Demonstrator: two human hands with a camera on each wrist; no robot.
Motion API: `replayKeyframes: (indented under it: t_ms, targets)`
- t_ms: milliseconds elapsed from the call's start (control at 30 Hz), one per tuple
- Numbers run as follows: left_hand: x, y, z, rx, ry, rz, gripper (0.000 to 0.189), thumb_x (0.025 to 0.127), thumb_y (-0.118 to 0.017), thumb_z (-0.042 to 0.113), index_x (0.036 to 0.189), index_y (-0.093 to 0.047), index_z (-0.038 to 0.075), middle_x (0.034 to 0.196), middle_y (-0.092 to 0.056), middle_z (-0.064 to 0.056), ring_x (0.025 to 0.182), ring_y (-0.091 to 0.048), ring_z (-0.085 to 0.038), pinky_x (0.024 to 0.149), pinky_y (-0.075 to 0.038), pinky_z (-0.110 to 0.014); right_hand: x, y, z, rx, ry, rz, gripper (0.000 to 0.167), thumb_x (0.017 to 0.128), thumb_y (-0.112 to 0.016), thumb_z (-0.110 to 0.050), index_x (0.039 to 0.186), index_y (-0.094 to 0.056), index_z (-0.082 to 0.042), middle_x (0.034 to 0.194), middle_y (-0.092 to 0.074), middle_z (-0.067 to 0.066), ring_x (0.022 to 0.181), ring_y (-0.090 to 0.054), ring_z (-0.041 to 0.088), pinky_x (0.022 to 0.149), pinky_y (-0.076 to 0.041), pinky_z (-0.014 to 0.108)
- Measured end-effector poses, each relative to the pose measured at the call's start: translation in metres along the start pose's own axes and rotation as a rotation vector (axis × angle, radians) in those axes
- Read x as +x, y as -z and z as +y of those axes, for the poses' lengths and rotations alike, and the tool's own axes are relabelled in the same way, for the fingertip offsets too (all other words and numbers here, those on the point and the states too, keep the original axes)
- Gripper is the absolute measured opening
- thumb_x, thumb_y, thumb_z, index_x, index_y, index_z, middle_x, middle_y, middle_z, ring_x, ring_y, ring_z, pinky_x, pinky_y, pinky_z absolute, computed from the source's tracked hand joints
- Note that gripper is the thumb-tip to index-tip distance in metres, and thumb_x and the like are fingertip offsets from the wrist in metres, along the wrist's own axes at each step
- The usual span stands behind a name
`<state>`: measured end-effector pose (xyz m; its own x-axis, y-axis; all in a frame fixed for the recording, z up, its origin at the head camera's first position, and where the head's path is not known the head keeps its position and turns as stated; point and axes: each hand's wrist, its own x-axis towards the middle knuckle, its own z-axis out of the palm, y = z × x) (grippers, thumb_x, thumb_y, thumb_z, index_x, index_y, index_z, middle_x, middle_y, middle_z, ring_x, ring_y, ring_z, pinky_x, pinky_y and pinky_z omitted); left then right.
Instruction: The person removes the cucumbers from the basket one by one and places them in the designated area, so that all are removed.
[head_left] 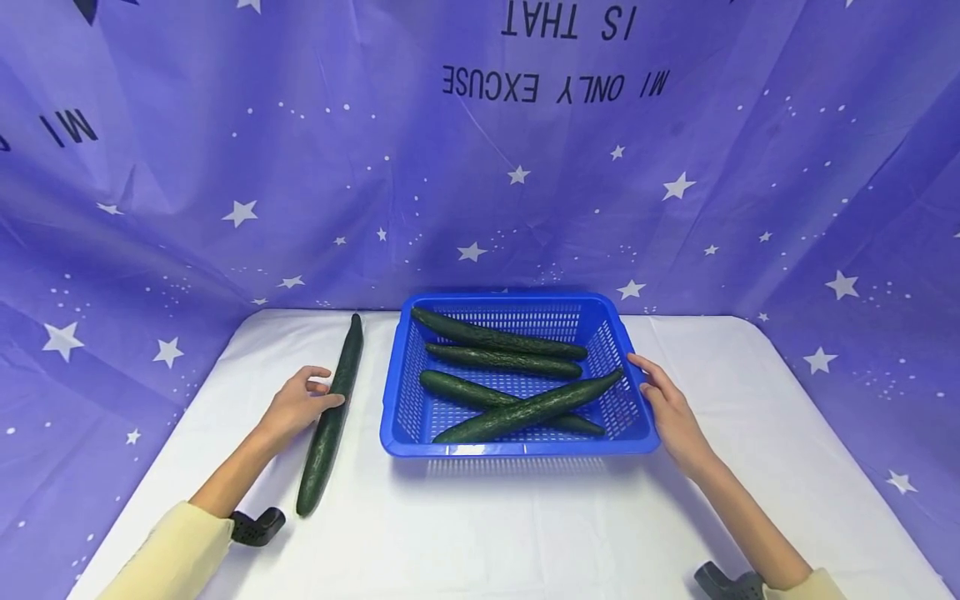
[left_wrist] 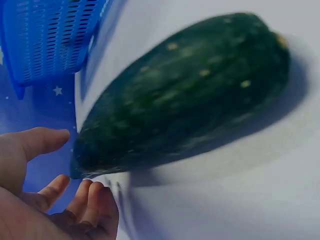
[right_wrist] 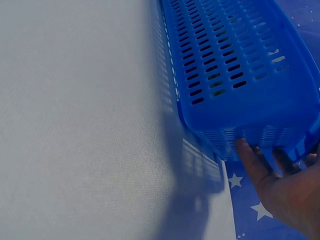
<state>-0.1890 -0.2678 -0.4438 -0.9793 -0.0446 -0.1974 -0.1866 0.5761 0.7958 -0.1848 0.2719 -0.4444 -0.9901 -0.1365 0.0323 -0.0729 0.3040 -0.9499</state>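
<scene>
On the left of the white table lies a long dark green cucumber (head_left: 321, 462), its far end leaning right. My left hand (head_left: 296, 406) is over its middle, the thumb crossing it in the head view; in the left wrist view, thumb and fingers spread around the narrow far part of the cucumber (left_wrist: 185, 95), with a gap at the thumb. A blue perforated basket (head_left: 517, 450) holds several cucumbers (head_left: 502, 362), two of them crossed. At its right side, my right hand (head_left: 675, 417) touches the basket (right_wrist: 240, 110) with extended fingers and thumb near the rim.
A white cloth (head_left: 510, 533) covers the table. Behind and at the sides hangs a purple curtain (head_left: 420, 217) with white stars and printed words; the basket stands near it. Black devices (head_left: 257, 527) are worn at both wrists.
</scene>
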Motion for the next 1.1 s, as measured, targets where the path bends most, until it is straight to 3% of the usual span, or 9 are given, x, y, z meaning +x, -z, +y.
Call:
replayKeyframes:
  t_ms: [67, 233, 367, 500, 800, 1000, 1100]
  targets:
    - [-0.001, 0.004, 0.005, 0.000, -0.009, 0.002, 0.062, 0.096, -0.064, 0.018, 0.144, -0.035, -0.007, 0.129, -0.047, -0.032, 0.109, -0.053, -0.043, 0.083, -0.047, -0.048, 0.000, 0.000, 0.000, 0.000, 0.001, 0.000, 0.048, 0.110, -0.028, -0.016, 0.157, -0.030, -0.013, 0.158, -0.028, 0.020, 0.132, -0.040, 0.043, 0.089, -0.042, 0.017]
    - [-0.003, 0.011, 0.027, -0.019, -0.055, 0.035, 0.057, 0.097, -0.064, 0.017, 0.144, -0.039, -0.004, 0.133, -0.048, -0.030, 0.114, -0.053, -0.042, 0.084, -0.045, -0.045, 0.000, 0.000, 0.000, 0.000, 0.001, -0.002, 0.048, 0.110, -0.028, -0.017, 0.157, -0.030, -0.013, 0.158, -0.028, 0.020, 0.131, -0.041, 0.043, 0.088, -0.042, 0.017]
    - [-0.006, 0.011, 0.053, -0.080, -0.139, 0.032, 0.052, 0.097, -0.064, 0.016, 0.141, -0.044, -0.003, 0.131, -0.052, -0.027, 0.113, -0.055, -0.038, 0.085, -0.049, -0.041, 0.000, 0.000, -0.001, -0.006, -0.003, -0.003, 0.048, 0.110, -0.028, -0.017, 0.157, -0.030, -0.014, 0.158, -0.028, 0.021, 0.130, -0.042, 0.043, 0.089, -0.043, 0.019]
    - [-0.009, 0.005, 0.081, -0.128, -0.234, -0.013, 0.046, 0.097, -0.065, 0.014, 0.136, -0.049, -0.004, 0.127, -0.056, -0.023, 0.110, -0.059, -0.033, 0.086, -0.050, -0.037, -0.001, 0.000, -0.002, -0.011, -0.004, 0.000, 0.048, 0.110, -0.028, -0.017, 0.157, -0.030, -0.013, 0.158, -0.028, 0.021, 0.130, -0.042, 0.043, 0.089, -0.043, 0.020]
    - [-0.008, -0.031, 0.138, -0.129, -0.380, -0.250, 0.041, 0.094, -0.067, 0.012, 0.132, -0.056, 0.003, 0.127, -0.060, -0.015, 0.113, -0.060, -0.029, 0.095, -0.048, -0.045, -0.002, 0.000, -0.003, 0.006, 0.000, -0.003, 0.048, 0.110, -0.028, -0.017, 0.157, -0.030, -0.013, 0.157, -0.029, 0.022, 0.129, -0.043, 0.044, 0.087, -0.044, 0.017]
    - [0.002, -0.056, 0.167, -0.124, -0.475, -0.407, 0.037, 0.096, -0.068, 0.010, 0.131, -0.060, 0.005, 0.125, -0.061, -0.010, 0.112, -0.060, -0.024, 0.094, -0.050, -0.039, -0.002, 0.000, -0.002, 0.018, 0.007, -0.010, 0.048, 0.110, -0.028, -0.016, 0.157, -0.030, -0.013, 0.157, -0.029, 0.022, 0.129, -0.043, 0.044, 0.087, -0.044, 0.017]
    - [0.010, -0.067, 0.178, -0.113, -0.480, -0.474, 0.032, 0.096, -0.067, 0.009, 0.128, -0.063, 0.005, 0.123, -0.064, -0.007, 0.111, -0.062, -0.022, 0.094, -0.050, -0.036, -0.001, 0.000, -0.001, 0.026, 0.009, -0.008, 0.048, 0.110, -0.028, -0.016, 0.157, -0.030, -0.013, 0.157, -0.030, 0.022, 0.129, -0.043, 0.043, 0.087, -0.045, 0.017]
